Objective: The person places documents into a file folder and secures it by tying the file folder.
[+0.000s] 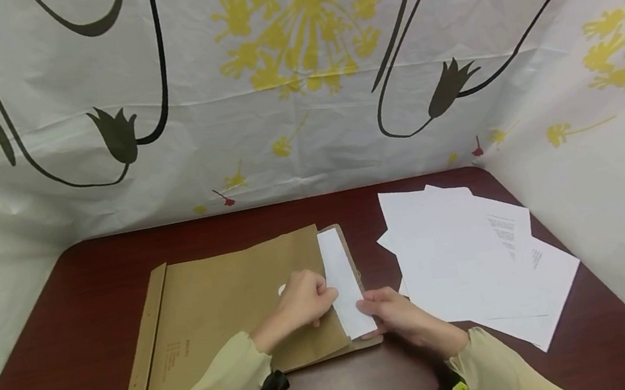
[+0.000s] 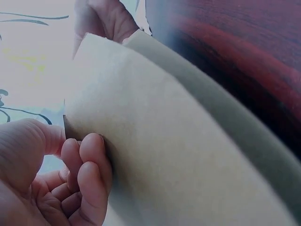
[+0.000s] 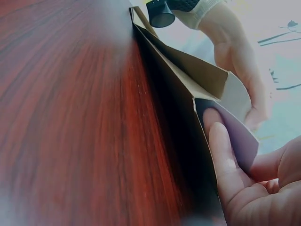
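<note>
A brown kraft paper envelope [image 1: 224,294] lies on the table, its open end toward the right. White paper [image 1: 339,264] sticks out of that end, over the envelope's back flap. My left hand [image 1: 305,297] pinches the upper panel's edge between thumb and curled fingers; in the left wrist view that panel [image 2: 155,113] stands lifted from the one beneath. At the near corner of the white paper, my right hand [image 1: 398,317] holds it, thumb on top and fingers below. From the right wrist, the paper [image 3: 240,136] shows between thumb and fingers, at the gaping mouth.
Several loose white sheets [image 1: 453,255], some with printed text, lie overlapping on the right of the dark red wooden table [image 1: 68,336]. A folded strip [image 1: 146,345] runs along the envelope's left end. White patterned cloth [image 1: 291,125] hangs behind and at both sides.
</note>
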`<state>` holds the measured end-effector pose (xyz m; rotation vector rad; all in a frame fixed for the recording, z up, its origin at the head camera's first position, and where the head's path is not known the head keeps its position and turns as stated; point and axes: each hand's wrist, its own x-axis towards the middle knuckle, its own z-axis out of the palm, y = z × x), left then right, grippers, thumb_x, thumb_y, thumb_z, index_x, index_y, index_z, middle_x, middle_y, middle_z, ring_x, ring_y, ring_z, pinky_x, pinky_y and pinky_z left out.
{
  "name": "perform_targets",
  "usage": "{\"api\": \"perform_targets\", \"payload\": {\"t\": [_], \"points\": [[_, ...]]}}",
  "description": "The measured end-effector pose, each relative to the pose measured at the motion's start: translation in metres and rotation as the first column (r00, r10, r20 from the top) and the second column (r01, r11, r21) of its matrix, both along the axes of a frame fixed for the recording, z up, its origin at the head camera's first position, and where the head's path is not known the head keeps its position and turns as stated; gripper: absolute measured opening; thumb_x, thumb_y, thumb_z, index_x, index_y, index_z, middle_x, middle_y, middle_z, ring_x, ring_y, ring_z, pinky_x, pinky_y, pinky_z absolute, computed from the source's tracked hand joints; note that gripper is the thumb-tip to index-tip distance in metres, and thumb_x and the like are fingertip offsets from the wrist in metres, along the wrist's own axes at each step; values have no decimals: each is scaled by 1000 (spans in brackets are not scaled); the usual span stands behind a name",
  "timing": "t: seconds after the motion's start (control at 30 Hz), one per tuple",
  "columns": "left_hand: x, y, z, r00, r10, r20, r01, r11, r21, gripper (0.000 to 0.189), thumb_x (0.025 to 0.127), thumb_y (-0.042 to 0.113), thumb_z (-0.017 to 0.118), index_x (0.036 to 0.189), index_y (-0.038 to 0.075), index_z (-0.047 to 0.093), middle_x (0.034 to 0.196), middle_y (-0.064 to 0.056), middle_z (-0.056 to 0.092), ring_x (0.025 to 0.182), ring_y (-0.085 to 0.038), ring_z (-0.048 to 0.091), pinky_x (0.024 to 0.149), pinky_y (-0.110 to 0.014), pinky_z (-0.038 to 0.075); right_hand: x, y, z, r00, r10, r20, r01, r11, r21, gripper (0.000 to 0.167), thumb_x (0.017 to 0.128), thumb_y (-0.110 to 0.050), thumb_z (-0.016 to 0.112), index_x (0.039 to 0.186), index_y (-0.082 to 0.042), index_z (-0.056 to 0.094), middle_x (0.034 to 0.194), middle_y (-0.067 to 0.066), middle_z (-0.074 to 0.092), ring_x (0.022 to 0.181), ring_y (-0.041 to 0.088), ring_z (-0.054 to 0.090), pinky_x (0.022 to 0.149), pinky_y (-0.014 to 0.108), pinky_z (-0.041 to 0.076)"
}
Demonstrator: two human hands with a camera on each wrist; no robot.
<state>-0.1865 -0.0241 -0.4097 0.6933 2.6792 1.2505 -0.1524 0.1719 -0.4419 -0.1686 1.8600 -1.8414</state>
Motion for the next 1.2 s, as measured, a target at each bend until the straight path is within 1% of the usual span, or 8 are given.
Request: {"api": "perform_targets", "payload": {"t": [0.1, 0.27, 0.4, 0.6, 0.77, 0.93, 1.03, 1.2], "points": [[0, 1, -1, 1000, 4, 6, -4, 1000, -5, 38, 77, 7, 56, 46, 15, 37, 35, 7, 38, 28, -5, 44, 32, -16, 24, -1, -8, 1, 1000, 14, 4, -14, 1000, -11, 34, 98, -7, 41, 116, 20, 49, 98, 17, 65, 84, 17, 64, 72, 36, 55], [0, 2, -1, 1000, 7, 6, -7, 1000, -1, 38, 77, 6, 57, 46, 15, 37, 36, 7, 40, 27, -5, 44, 32, -16, 25, -2, -17, 1, 999, 20, 26, -20, 1000, 3, 23, 96, -7, 43, 96, 10, 58, 80, 5, 64, 74, 11, 63, 65, 27, 54], [0, 2, -1, 1000, 7, 18, -7, 1000, 0, 38, 77, 7, 56, 46, 15, 37, 36, 7, 40, 28, -5, 45, 32, -16, 25, -4, -17, -2, 999, 29, 45, -29, 1000, -2, 19, 95, -7, 45, 85, 3, 58, 72, 1, 60, 69, 8, 61, 62, 23, 51], [0, 1, -2, 1000, 8, 12, -8, 1000, 0, 36, 76, 6, 56, 46, 15, 37, 37, 6, 41, 28, -5, 45, 32, -16, 25, -8, -21, -5, 997, 42, 61, -43, 999, 9, 18, 94, -9, 47, 83, -2, 60, 64, -3, 53, 63, 5, 55, 58, 20, 49], [1, 1, -2, 1000, 1, -9, -1, 1000, 12, 37, 75, 5, 55, 46, 16, 36, 36, 8, 37, 27, -4, 44, 32, -16, 25, -12, -31, -8, 997, 54, 63, -55, 998, 17, 20, 93, -6, 44, 94, 5, 61, 68, -2, 55, 66, 6, 55, 61, 22, 50], [1, 1, -3, 999, -12, -36, 13, 1000, 23, 40, 76, 4, 55, 45, 17, 33, 35, 10, 34, 27, -3, 43, 32, -15, 25, -13, -41, -11, 997, 28, 70, -30, 999, 16, 29, 89, -1, 39, 107, 14, 56, 78, 2, 63, 73, 10, 60, 67, 27, 52], [2, 1, -4, 999, -11, -41, 12, 1000, 24, 40, 75, 4, 54, 45, 17, 32, 35, 10, 33, 27, -3, 43, 32, -15, 25, -15, -46, -13, 997, 26, 79, -26, 1000, -4, 28, 88, 0, 39, 105, 12, 57, 80, 1, 64, 75, 10, 61, 68, 27, 52], [2, 1, -3, 999, -10, -53, 12, 1000, 26, 39, 75, 5, 55, 45, 17, 33, 35, 10, 34, 27, -2, 43, 32, -14, 24, -19, -51, -14, 996, 16, 90, -14, 1000, -19, 23, 89, -2, 41, 96, 7, 61, 76, -1, 63, 72, 9, 60, 64, 24, 50]]}}
